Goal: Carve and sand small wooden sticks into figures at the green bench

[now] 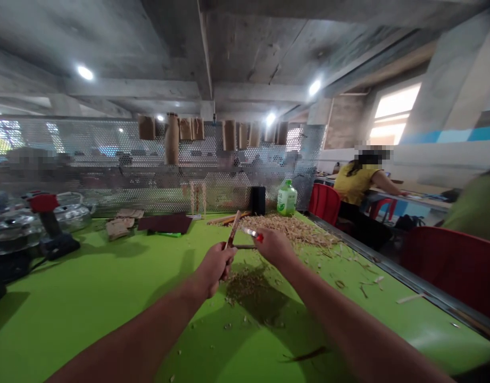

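My left hand [216,268] grips a slim strip of brown wood [232,231] that stands tilted up from my fist. My right hand [274,247] is shut on a small red-handled craft knife [253,234], whose tip points left at the strip, close to it or touching it. Both hands hover over a green tabletop [109,298] scattered with wood shavings. A heap of pale shavings [287,229] lies just beyond my right hand.
A cordless drill [49,218] and metal pots [73,215] stand at the left, beside a dark sheet [165,223]. A green-capped bottle [287,198] and black cup [258,200] stand by a perforated metal screen [149,170]. A seated co-worker [356,183] is at the right, beyond the table's metal edge [388,266].
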A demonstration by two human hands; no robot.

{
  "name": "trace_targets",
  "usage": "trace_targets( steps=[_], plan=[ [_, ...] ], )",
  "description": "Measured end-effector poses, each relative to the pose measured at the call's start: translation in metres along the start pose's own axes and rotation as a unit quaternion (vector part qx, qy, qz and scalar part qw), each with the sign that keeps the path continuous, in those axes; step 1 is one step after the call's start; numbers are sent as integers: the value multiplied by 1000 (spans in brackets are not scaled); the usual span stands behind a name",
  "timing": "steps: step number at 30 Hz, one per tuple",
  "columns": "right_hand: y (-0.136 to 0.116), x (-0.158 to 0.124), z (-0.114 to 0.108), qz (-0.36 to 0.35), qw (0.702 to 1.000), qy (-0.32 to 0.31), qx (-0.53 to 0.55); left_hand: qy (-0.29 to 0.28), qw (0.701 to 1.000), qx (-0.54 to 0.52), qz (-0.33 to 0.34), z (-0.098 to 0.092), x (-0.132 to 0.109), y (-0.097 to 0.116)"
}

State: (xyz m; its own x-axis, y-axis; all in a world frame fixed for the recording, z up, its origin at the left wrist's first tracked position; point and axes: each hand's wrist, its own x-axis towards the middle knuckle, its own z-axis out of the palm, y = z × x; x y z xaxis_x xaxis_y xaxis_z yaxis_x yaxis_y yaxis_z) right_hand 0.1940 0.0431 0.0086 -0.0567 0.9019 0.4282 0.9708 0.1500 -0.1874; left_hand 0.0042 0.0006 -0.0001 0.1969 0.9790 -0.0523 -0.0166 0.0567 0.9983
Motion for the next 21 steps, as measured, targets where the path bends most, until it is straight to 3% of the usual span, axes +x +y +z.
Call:
trace_targets(
  steps=[3, 6, 9, 12, 16, 18, 21],
  plan=[
    [-21, -9, 9, -32, 999, -34, -25, -7, 1000, 25, 9, 5, -6, 3],
    [-19, -9, 12, -26, 998, -36, -47, 0, 999, 53, -1, 13, -16, 9],
    [1, 0, 11, 21, 997, -34, -58, 0, 997, 71, -16, 18, -25, 15],
    [28, 11, 8, 99, 992, -31, -65, -45, 997, 52, -17, 18, -29, 16],
    [51, 15, 3, 153, 987, 33, -38, -81, 997, 2, 15, 15, -26, 13],
    [45, 12, 2, 151, 987, 54, 3, -58, 998, -8, 18, 11, -20, 9],
    [22, 4, 3, 92, 993, 47, 49, -16, 999, 15, 31, 4, -10, 1]
  ],
)
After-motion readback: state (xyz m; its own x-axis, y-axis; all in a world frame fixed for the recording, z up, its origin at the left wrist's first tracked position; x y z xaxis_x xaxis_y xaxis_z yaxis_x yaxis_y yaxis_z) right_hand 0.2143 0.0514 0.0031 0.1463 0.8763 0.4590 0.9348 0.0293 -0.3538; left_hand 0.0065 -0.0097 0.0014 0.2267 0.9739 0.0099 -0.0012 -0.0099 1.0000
